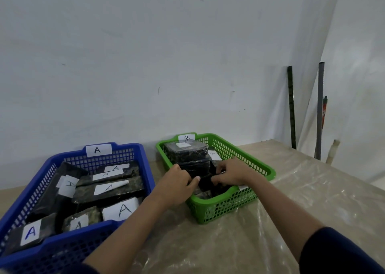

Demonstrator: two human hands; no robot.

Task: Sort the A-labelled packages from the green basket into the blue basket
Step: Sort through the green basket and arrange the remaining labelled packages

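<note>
The green basket [229, 205], tagged B on its back rim, sits right of centre and holds several dark wrapped packages [187, 153] stacked at its back. Both my hands reach into its near half. My left hand [177, 183] and my right hand [231, 173] grip a dark package [205, 183] between them, fingers curled over its edges; its label is hidden. The blue basket [143, 154], tagged A on its back rim, stands to the left and holds several dark packages with white A labels [119, 209].
The table [239, 242] is covered with crinkled clear plastic sheeting. A white wall runs close behind both baskets. Dark poles [291, 107] and a grey pole [320, 111] lean in the right corner beyond the table's far edge.
</note>
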